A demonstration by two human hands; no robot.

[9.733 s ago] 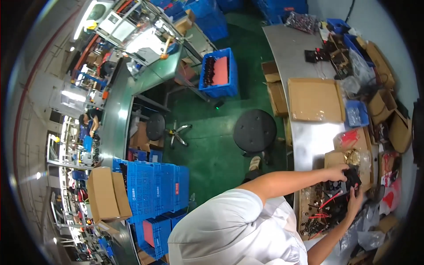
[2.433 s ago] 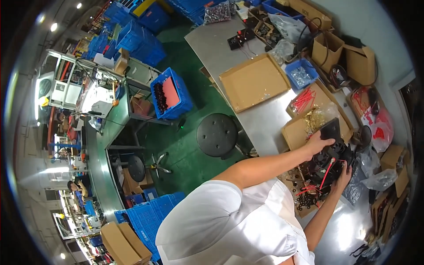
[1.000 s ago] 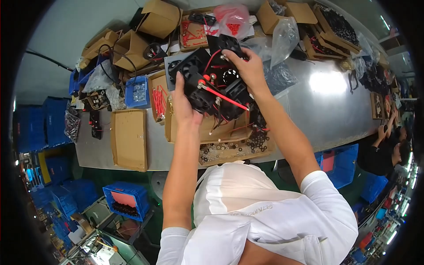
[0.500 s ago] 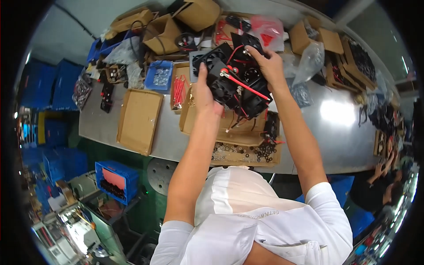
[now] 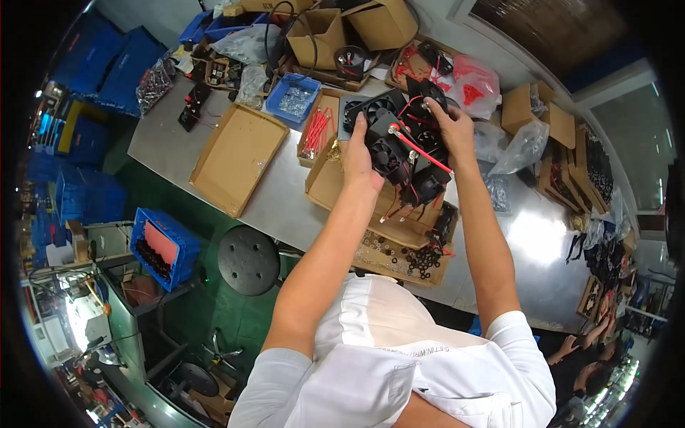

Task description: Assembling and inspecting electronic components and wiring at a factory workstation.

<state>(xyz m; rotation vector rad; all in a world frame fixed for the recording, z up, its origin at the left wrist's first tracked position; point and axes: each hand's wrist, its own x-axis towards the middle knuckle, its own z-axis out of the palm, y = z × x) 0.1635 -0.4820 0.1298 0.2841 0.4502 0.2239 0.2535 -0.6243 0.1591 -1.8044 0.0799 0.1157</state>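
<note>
Both hands are raised over the bench, gripping a cluster of black cooling fans [image 5: 386,158] with red and black wires. My left hand [image 5: 362,162] closes on the cluster's left side, thumb pointing up along a fan's edge. At the upper right, my right hand [image 5: 455,134] is closed on it, thumb and fingers near another fan. A thick red cable [image 5: 427,153] with a metal ring end lies across the front of the cluster. Directly beneath is an open cardboard tray [image 5: 325,187], partly hidden by the fans and my left forearm.
Left on the metal bench [image 5: 275,214] lies a flat cardboard lid [image 5: 239,158]. Behind stand a blue bin [image 5: 293,98] of small metal parts and a box of red wires [image 5: 317,134]. A tray of small rings [image 5: 404,260] sits close to me. A round stool [image 5: 248,260] stands beside the bench.
The head view has turned, so the bench now slants down toward the right and more of the stool shows. Both hands keep hold of the fan cluster, which looks nearly unchanged.
</note>
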